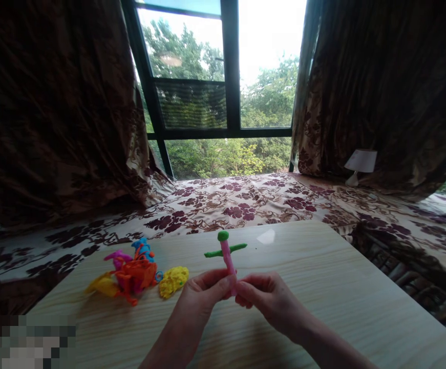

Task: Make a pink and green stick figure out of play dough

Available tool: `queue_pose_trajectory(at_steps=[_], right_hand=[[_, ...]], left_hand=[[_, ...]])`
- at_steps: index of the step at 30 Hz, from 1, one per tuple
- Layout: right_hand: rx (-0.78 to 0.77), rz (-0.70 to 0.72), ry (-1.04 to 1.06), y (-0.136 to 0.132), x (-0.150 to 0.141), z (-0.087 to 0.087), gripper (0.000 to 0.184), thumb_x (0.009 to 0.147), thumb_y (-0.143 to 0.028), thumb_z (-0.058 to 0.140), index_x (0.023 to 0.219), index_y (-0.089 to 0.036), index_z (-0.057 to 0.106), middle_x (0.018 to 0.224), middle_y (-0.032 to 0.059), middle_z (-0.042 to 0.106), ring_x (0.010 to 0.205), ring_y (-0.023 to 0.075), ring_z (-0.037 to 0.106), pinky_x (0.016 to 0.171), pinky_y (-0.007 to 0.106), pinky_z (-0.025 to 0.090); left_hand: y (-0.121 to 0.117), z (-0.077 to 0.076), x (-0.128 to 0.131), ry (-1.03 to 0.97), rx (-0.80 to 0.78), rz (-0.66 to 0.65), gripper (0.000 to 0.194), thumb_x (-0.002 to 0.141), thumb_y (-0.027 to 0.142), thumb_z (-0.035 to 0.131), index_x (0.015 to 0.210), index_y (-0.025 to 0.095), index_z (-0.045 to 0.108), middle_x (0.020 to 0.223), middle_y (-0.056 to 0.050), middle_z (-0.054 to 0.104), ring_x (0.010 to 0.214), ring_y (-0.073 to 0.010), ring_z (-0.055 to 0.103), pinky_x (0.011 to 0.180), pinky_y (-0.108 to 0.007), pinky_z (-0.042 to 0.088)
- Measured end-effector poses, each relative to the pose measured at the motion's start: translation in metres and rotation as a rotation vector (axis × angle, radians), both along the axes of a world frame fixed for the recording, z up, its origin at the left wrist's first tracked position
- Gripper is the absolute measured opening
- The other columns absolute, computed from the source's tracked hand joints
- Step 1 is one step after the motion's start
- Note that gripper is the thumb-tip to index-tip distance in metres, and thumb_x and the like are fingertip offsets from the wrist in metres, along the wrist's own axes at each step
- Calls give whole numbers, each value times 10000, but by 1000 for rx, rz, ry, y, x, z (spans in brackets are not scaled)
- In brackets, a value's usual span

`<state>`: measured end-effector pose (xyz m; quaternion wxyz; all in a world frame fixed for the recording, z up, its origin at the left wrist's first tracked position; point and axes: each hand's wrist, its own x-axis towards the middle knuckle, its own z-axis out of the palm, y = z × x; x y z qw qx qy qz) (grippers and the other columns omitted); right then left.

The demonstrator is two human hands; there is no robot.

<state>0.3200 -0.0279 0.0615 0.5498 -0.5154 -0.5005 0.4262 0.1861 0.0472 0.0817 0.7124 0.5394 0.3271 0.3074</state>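
Note:
Above the table, a small modelling-clay figure point(226, 252) stands upright between my hands. It has a pink stem body, a green ball on top and a thin green strip across it like arms. My left hand point(210, 289) pinches the lower part of the pink stem between thumb and fingers. Closed at the stem's bottom end, my right hand point(259, 293) presses its thumb and forefinger there. The fingertips hide part of the lower end. Left of my left hand, a flattened lump of yellow clay point(173, 282) with small green specks lies on the table.
A pile of colourful clay pieces or wrappers point(136, 274) in orange, blue, magenta and yellow lies on the left of the pale wooden table point(307, 256). Behind the table is a flower-patterned cloth point(241, 200) below a window. A small white lamp point(361, 161) stands at the right.

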Motion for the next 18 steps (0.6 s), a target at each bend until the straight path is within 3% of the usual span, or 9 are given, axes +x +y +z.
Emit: queue_pose_trajectory(at_steps=[3,6,9,18], right_hand=[[79,-109,-241,-2,2,5,263,855,-332,449,794,-163,641,703,12,594,647,121,506,589,228,378],[191,-282,-598,-5,1,7,143,790,-298,551,856,-187,611,775,18,584,717,149,510,665,261,380],[271,-324,-884,-7,-1,5,141,767,-286,580,883,-207,594,823,29,565,789,177,492,716,292,355],[240,-314,-1121,-9,-1,3,133,858,-287,460,789,-209,541,791,18,541,761,165,466,699,294,318]], left_hand=[[4,-1,-1,-6,-7,32,220,646,284,686,817,145,691,706,-48,667,647,-121,548,684,-264,444],[6,-3,-1,-4,-12,74,216,636,290,691,797,146,687,736,-45,661,670,-123,555,682,-251,447],[5,-5,2,1,0,89,210,616,301,700,749,140,678,708,-39,650,673,-140,566,680,-265,455],[2,-8,7,5,44,98,188,619,295,697,725,144,662,708,-29,643,705,-138,563,693,-252,457]])
